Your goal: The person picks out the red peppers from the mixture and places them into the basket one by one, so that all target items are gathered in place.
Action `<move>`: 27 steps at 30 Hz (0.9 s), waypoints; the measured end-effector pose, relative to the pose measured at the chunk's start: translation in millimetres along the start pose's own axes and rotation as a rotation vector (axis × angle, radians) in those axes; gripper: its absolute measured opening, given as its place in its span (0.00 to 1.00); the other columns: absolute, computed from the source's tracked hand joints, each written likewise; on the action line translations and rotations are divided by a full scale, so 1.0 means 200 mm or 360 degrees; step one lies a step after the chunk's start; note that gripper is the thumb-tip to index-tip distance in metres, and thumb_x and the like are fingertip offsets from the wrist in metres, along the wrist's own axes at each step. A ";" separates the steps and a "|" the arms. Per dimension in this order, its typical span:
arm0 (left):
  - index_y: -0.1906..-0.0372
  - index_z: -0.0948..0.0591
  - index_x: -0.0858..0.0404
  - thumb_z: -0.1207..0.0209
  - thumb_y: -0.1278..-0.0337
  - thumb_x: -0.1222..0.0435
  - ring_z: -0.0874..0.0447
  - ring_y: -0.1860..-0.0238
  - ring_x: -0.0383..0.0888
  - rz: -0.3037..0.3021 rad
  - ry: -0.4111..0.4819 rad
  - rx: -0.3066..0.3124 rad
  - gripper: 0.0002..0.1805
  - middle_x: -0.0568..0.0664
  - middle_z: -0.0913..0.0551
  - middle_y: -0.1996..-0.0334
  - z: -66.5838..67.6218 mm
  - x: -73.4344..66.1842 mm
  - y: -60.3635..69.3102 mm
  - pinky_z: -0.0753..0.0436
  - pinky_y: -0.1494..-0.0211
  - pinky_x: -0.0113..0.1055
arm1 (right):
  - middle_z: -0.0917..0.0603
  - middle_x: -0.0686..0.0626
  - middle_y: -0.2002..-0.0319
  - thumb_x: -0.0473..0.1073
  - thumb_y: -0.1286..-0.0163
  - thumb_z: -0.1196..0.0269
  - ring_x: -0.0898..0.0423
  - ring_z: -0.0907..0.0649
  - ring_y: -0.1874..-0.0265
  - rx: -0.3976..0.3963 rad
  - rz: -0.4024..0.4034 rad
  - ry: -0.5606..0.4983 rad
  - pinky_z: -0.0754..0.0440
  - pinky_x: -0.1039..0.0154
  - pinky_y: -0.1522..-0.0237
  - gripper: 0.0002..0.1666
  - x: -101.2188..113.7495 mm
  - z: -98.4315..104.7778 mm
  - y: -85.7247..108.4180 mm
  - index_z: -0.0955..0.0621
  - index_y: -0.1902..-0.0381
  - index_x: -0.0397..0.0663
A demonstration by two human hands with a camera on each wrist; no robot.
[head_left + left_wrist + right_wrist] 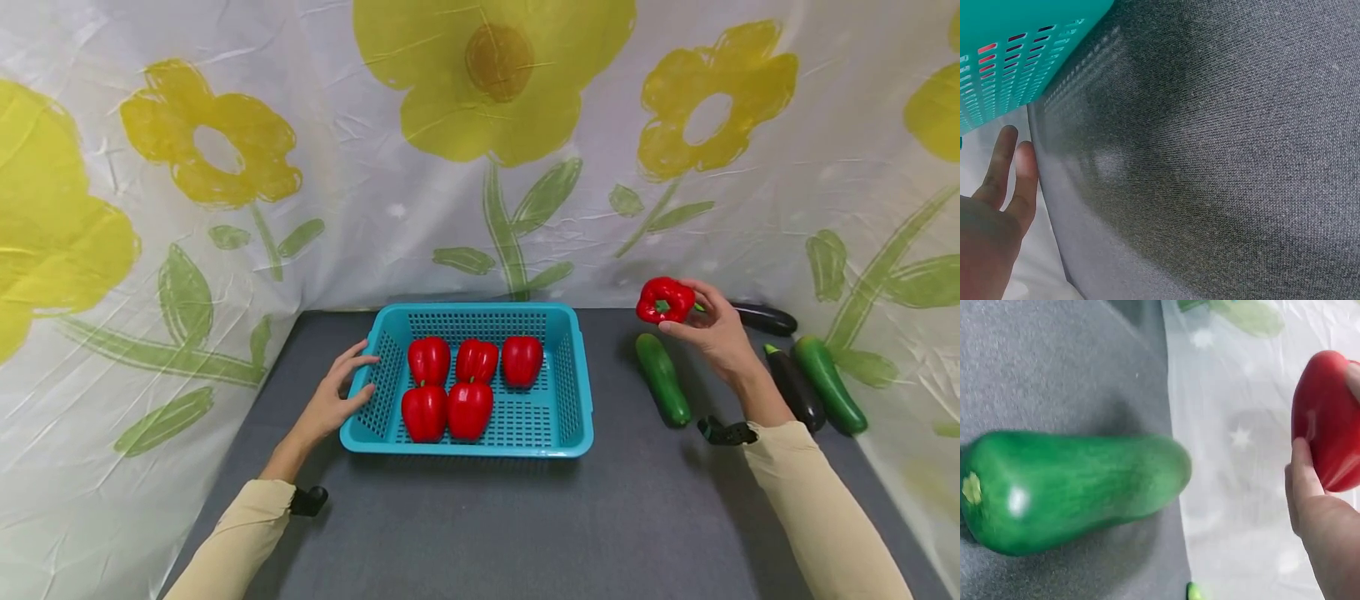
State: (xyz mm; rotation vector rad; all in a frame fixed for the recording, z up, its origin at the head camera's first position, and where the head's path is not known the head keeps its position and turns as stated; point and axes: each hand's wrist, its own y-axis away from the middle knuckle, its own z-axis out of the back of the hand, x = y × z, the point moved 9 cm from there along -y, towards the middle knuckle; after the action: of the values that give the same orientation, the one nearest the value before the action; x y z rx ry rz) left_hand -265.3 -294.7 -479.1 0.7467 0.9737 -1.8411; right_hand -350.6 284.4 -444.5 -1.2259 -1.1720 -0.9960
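Observation:
A red bell pepper [665,300] is held up by my right hand [716,333], thumb below and fingers above, over the dark table at the right. The right wrist view shows the same pepper [1329,422] in the grip, off to the side of a green zucchini [1072,490]. Inside the turquoise basket [465,450] lie several red bell peppers [469,410] in two rows. My left hand [337,396] is at the basket's left rim, fingers spread and relaxed; whether they touch it I cannot tell. Two of its fingers [1025,181] show below the basket wall [1022,62].
The zucchini [663,380] lies on the table right of the basket. Farther right lie one eggplant [763,318] at the back, a second eggplant [795,387] and another zucchini [828,383]. A flowered white curtain [337,208] hangs behind the grey tabletop [480,525].

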 end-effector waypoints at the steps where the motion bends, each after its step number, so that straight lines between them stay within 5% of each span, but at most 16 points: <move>1: 0.34 0.28 0.75 0.41 0.35 0.78 0.27 0.42 0.73 -0.0004 0.0000 -0.0002 0.25 0.67 0.47 0.23 0.00 0.00 0.00 0.26 0.48 0.24 | 0.29 0.47 0.36 0.25 0.34 0.33 0.51 0.19 0.51 0.0011 0.0012 0.0060 0.17 0.67 0.55 0.40 0.01 -0.01 0.00 0.31 0.27 0.49; 5: 0.35 0.28 0.76 0.41 0.36 0.80 0.26 0.43 0.74 -0.0014 0.0014 -0.0005 0.25 0.68 0.47 0.24 0.00 -0.01 0.00 0.25 0.49 0.25 | 0.30 0.45 0.36 0.26 0.32 0.35 0.52 0.17 0.51 0.0085 0.0054 0.0120 0.16 0.63 0.57 0.40 0.04 -0.05 0.02 0.32 0.26 0.49; 14: 0.35 0.28 0.75 0.40 0.35 0.78 0.26 0.40 0.71 -0.0013 -0.0010 0.0000 0.24 0.66 0.46 0.23 0.00 -0.01 -0.01 0.26 0.47 0.24 | 0.35 0.38 0.33 0.19 0.29 0.44 0.47 0.17 0.47 0.0322 0.0121 -0.0285 0.17 0.51 0.55 0.41 0.10 -0.13 0.06 0.40 0.23 0.41; 22: 0.35 0.28 0.75 0.41 0.34 0.77 0.28 0.39 0.71 0.0007 -0.0014 -0.0003 0.24 0.66 0.46 0.23 0.00 -0.02 0.00 0.27 0.46 0.24 | 0.32 0.40 0.34 0.15 0.36 0.41 0.48 0.15 0.50 0.0345 0.0076 -0.0171 0.17 0.59 0.53 0.45 0.10 -0.15 0.10 0.36 0.24 0.45; 27: 0.34 0.27 0.74 0.40 0.34 0.76 0.28 0.38 0.69 0.0024 -0.0031 -0.0003 0.24 0.65 0.46 0.23 0.00 -0.02 0.00 0.26 0.44 0.30 | 0.29 0.39 0.38 0.20 0.36 0.34 0.48 0.14 0.54 0.0332 0.0052 0.0138 0.16 0.60 0.55 0.45 0.08 -0.18 0.12 0.35 0.25 0.47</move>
State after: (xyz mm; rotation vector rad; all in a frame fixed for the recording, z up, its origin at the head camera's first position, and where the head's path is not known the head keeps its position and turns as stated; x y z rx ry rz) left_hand -264.5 -292.6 -475.9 0.7320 0.9546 -1.8308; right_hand -320.9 251.1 -430.4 -1.0241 -1.1534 -0.8704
